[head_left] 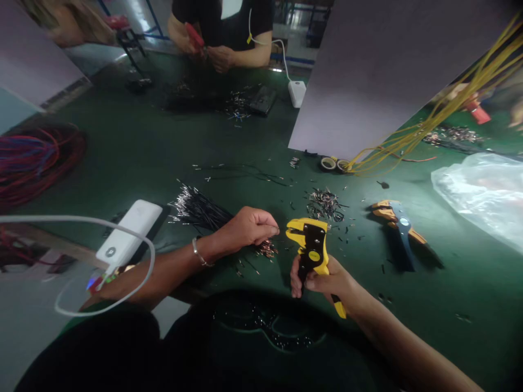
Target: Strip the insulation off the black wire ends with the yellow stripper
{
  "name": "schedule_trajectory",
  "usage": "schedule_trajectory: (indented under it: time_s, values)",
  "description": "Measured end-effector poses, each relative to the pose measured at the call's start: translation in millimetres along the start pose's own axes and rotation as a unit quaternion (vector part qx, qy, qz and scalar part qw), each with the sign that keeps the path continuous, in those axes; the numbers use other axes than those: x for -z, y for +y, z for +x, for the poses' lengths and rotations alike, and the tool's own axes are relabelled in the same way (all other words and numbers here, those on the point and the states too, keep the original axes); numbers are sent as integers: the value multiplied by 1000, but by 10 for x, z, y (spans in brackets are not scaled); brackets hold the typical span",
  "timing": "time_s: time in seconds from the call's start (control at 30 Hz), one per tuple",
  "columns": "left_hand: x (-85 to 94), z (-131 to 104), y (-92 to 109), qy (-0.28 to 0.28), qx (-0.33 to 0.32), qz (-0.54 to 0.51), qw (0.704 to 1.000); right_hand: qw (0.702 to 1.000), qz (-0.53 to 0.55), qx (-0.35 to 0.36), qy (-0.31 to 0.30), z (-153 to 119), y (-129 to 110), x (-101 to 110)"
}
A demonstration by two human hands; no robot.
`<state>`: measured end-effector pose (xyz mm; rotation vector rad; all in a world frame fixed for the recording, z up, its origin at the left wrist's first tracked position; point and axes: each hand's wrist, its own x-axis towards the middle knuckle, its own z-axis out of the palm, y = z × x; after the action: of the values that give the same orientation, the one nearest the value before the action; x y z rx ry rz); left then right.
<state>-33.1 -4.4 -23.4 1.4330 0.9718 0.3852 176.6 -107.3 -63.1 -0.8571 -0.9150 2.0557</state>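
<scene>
My right hand [327, 280] is wrapped round the handles of a yellow and black wire stripper [312, 247], its jaws pointing up and left. Just left of those jaws, my left hand [253, 226] is closed in a pinch; whatever its fingertips hold is too small to make out. Beneath that hand lies a bundle of black wires [204, 209]. Pale tips fan out at the bundle's far left end, and bare copper ends [267, 249] show by my fingers. A heap of short black offcuts [326, 204] sits beyond the stripper.
An orange and blue wire stripper [398, 223] and a clear plastic bag [482, 190] lie to the right. Left are a white power bank [128, 231] with a looping cable and coiled red wires [28, 163]. Across the table, a person [223, 41] holds a red tool beside a grey panel [359, 71].
</scene>
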Motion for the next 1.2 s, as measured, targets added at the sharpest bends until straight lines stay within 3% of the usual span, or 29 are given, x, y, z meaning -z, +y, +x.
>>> schedule_trajectory:
  time_s: [0.53,1.2]
  values:
    - [-1,27,-57,-30,19,-53,998,999,33,-6,-16,-13,95,15]
    - [-9,32,-56,-40,35,-49,997,991,-83,-27,100,-85,68,-129]
